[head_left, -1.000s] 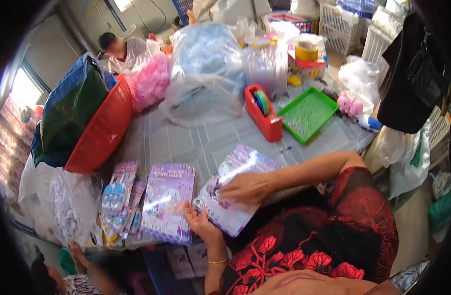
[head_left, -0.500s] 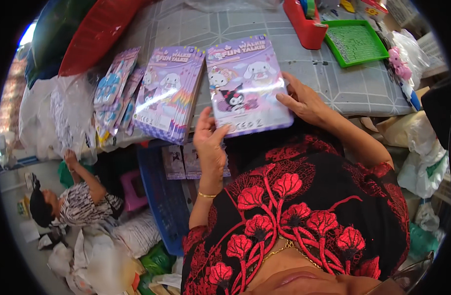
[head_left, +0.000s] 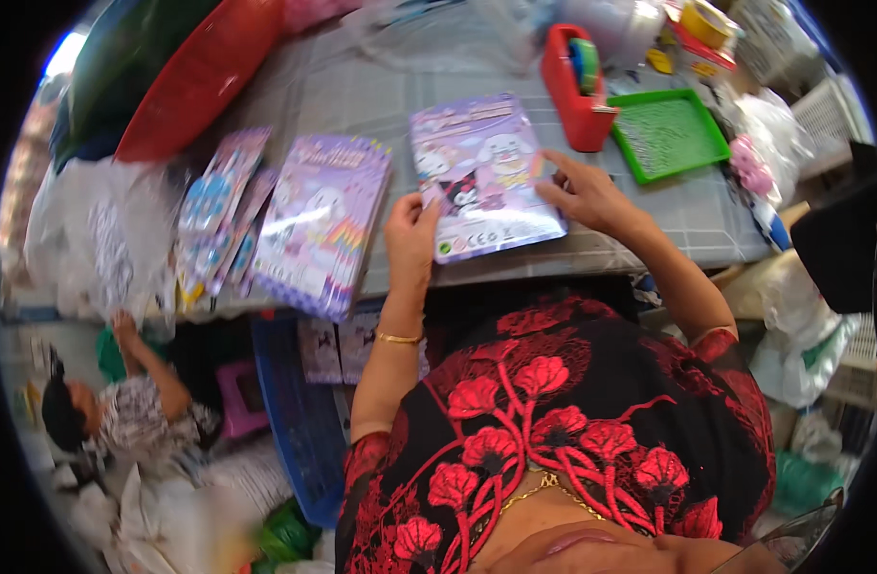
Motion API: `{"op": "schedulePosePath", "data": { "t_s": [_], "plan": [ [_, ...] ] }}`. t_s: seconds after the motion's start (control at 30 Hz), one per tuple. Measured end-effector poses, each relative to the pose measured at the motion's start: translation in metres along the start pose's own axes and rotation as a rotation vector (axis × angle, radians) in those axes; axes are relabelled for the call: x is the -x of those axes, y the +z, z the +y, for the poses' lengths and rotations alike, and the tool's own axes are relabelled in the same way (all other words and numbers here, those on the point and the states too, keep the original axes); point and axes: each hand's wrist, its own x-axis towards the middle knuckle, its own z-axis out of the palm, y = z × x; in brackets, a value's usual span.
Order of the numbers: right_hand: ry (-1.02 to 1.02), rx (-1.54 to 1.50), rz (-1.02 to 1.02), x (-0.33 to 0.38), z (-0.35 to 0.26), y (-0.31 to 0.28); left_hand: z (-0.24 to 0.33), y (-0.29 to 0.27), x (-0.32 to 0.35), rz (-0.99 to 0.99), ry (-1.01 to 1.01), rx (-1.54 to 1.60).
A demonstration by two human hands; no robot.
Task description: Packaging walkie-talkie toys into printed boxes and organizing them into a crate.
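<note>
A flat purple cartoon sticker pack [head_left: 481, 177] lies on the grey checked table [head_left: 362, 96] near its front edge. My left hand [head_left: 411, 234] grips the pack's lower left edge, thumb on top. My right hand [head_left: 587, 191] rests on the pack's right edge with the fingers spread flat. Left of it sits a stack of similar purple packs [head_left: 321, 225], and further left several narrower blue and pink packs [head_left: 218, 215] overlap at the table's left end.
A red tape dispenser [head_left: 574, 86] and a green tray [head_left: 668, 134] stand at the back right. A red basin [head_left: 199, 72] leans at the back left. Another person [head_left: 113, 411] crouches on the floor at lower left beside a blue crate [head_left: 295, 411]. Bags crowd the right.
The view has tilted from the table's far side down onto my lap. The pack went from held up in both hands to lying flat on the table.
</note>
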Motion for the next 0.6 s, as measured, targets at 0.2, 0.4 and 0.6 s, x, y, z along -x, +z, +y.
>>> {"op": "schedulePosePath", "data": {
  "t_s": [0.2, 0.4, 0.6],
  "plan": [
    [-0.044, -0.131, 0.501, -0.005, 0.015, -0.058, -0.011, 0.0, -0.006, -0.087, -0.115, 0.316],
    [0.12, -0.001, 0.427, -0.021, 0.053, -0.081, -0.005, 0.003, -0.006, -0.1, -0.144, 0.342],
    [0.097, 0.163, 0.277, -0.036, 0.039, -0.091, -0.005, -0.004, 0.001, -0.118, -0.095, 0.309]
  ]
}}
